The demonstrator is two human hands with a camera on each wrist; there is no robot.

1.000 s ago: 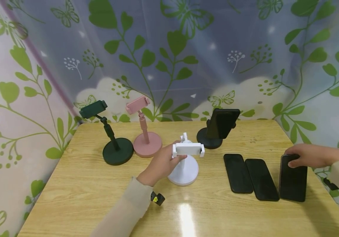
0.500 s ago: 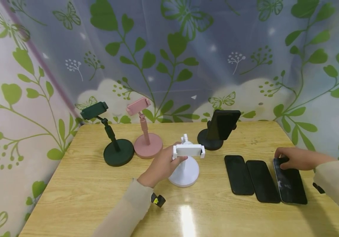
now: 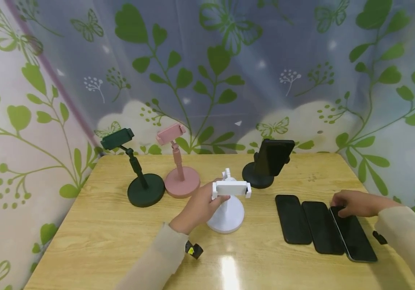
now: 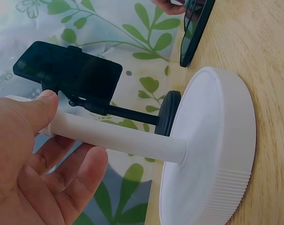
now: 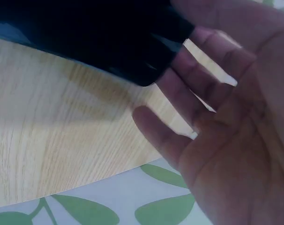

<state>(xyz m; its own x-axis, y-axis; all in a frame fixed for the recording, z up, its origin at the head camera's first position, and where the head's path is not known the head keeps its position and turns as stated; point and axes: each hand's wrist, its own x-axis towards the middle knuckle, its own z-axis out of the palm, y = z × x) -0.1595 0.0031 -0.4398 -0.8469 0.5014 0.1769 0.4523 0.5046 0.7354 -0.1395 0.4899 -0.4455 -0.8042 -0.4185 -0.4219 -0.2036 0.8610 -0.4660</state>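
A white phone stand (image 3: pixel 231 188) stands upright near the middle of the table, its clamp holding nothing. My left hand (image 3: pixel 197 206) grips the upper part of its stem (image 4: pixel 118 138) between thumb and fingers, above the round base (image 4: pixel 193 154). At the right, my right hand (image 3: pixel 356 203) pinches the far end of a black phone (image 3: pixel 357 237), thumb on the screen side and fingers behind. That end is raised off the wood, while the near end sits low by the table. The right wrist view has this dark phone (image 5: pixel 95 35) against the curled fingers.
Two more black phones (image 3: pixel 293 219) lie flat, left of the held one. Behind them, a black stand (image 3: pixel 259 177) carries an upright phone (image 3: pixel 275 157). A dark green stand (image 3: pixel 146 190) and a pink stand (image 3: pixel 183 182) stand at the back left. Patterned fabric (image 3: pixel 207 80) hangs behind the table.
My right hand has moved left and tipped the phone down from a steeper stance, beside the middle phone. My left hand keeps its grip on the white stand.
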